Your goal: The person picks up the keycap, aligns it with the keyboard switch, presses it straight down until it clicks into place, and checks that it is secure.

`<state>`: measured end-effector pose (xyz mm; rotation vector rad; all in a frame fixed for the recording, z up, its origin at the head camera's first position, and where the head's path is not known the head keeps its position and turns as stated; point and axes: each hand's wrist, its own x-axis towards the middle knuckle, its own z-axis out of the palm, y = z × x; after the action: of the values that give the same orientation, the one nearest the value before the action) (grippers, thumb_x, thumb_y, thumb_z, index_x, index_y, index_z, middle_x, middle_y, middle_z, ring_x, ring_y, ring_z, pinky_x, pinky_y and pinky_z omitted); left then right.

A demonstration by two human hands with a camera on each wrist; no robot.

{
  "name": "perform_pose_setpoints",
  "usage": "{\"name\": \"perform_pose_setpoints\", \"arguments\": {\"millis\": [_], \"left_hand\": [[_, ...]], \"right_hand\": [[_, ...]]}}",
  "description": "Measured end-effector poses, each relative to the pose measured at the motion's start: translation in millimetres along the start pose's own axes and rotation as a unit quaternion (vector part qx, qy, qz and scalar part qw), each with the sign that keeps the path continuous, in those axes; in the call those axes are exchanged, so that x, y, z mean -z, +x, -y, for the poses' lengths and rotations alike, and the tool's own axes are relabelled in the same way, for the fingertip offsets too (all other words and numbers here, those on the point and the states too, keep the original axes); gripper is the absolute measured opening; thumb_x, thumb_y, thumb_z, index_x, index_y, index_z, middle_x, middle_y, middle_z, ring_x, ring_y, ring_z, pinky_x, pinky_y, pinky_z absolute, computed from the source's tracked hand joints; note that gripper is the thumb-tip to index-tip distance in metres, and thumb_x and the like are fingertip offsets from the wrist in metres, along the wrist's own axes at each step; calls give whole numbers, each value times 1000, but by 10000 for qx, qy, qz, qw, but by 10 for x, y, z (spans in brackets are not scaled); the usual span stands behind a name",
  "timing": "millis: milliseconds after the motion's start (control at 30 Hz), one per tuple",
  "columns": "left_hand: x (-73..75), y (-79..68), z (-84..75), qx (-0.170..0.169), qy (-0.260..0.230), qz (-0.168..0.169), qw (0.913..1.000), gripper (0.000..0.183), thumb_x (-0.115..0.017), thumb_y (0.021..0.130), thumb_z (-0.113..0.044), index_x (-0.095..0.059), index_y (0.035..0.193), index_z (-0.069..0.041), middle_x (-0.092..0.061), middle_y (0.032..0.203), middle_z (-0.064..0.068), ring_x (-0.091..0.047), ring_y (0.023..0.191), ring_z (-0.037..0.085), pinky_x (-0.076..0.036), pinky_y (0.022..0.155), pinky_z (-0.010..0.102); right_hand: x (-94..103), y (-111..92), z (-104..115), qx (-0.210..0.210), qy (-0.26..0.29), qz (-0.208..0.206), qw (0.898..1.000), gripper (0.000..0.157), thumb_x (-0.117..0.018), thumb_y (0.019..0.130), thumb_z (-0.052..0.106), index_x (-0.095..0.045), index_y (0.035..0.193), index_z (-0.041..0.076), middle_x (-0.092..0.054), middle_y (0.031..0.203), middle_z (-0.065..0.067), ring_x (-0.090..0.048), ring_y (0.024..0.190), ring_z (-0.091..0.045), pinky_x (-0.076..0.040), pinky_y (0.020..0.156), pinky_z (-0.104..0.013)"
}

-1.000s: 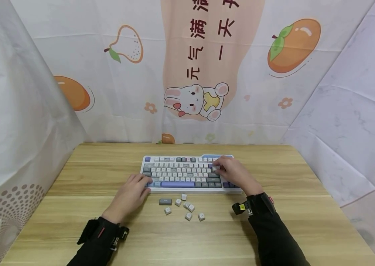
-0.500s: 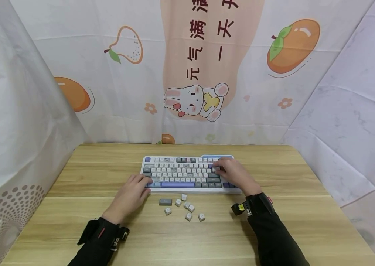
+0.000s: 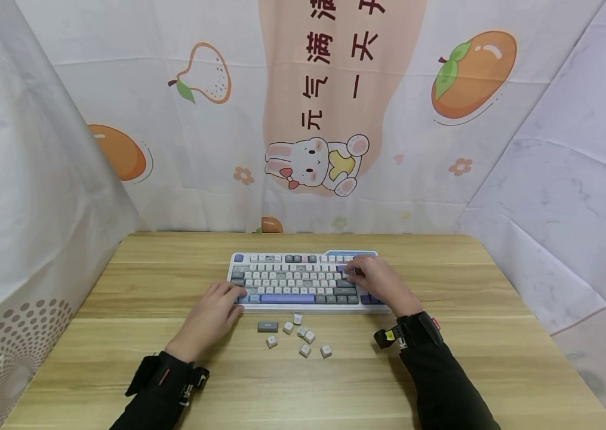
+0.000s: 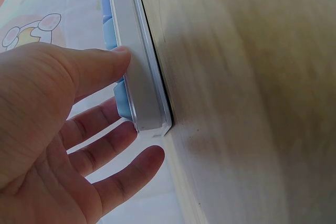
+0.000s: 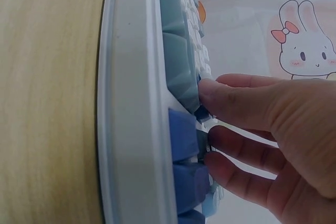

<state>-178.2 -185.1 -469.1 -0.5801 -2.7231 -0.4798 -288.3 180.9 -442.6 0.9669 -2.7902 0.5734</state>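
Observation:
A white-framed keyboard (image 3: 292,309) with white, grey and purple keys lies on the table. My left hand (image 3: 211,310) rests on its front left corner. In the left wrist view the thumb (image 4: 113,64) lies on the front edge of the frame, the other fingers spread by the blue corner keys. Over the right part of the keys, my right hand (image 3: 380,280) pinches a small light keycap (image 3: 346,273) down at the key rows. The right wrist view shows the thumb (image 5: 220,93) close to the index finger, hiding most of what is between them.
In front of the keyboard lie several loose white keycaps (image 3: 308,337) and a wide grey keycap (image 3: 267,327). The wooden table (image 3: 260,394) ends at the back against a printed cloth (image 3: 217,203). More cloth hangs on both sides.
The right fingertips have shifted very slightly, and the light keycap sits a little lower among the keys. The left hand and the loose keycaps have stayed in place.

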Motion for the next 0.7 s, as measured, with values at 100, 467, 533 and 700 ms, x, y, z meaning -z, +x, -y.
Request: {"name": "perform_pose_setpoints", "arguments": {"millis": [100, 467, 533, 700], "left_hand": [[2, 0, -2, 7, -4, 8, 10000, 27, -68, 86, -16, -65, 111, -7, -61, 108, 8, -52, 106, 25, -46, 91, 42], [9, 0, -8, 36, 5, 21, 10000, 26, -68, 86, -16, -65, 111, -7, -61, 109, 8, -52, 106, 26, -46, 91, 41], [6, 2, -6, 56, 9, 36, 10000, 26, -67, 86, -16, -65, 111, -7, -61, 109, 8, -52, 106, 26, -45, 91, 42], [4, 3, -1, 67, -1, 48, 10000, 26, -67, 87, -16, -65, 111, -7, -61, 109, 8, -52, 107, 26, -45, 91, 42]], "right_hand": [[5, 0, 5, -7, -59, -23, 10000, 13, -72, 81, 11, -73, 95, 11, -67, 89, 0, -60, 75, -12, -50, 65, -29], [-3, 27, 10, 102, -211, -21, 9997, 19, -71, 81, 3, -74, 98, 8, -69, 92, -6, -63, 78, -16, -53, 68, -31], [-7, 23, 3, 111, -193, -39, 9997, 18, -71, 81, 4, -74, 99, 8, -68, 94, -6, -63, 80, -18, -53, 68, -31], [-18, 10, -19, 120, -195, -126, 9997, 19, -73, 80, 7, -73, 99, 10, -65, 97, -5, -62, 87, -21, -52, 73, -34]]}}
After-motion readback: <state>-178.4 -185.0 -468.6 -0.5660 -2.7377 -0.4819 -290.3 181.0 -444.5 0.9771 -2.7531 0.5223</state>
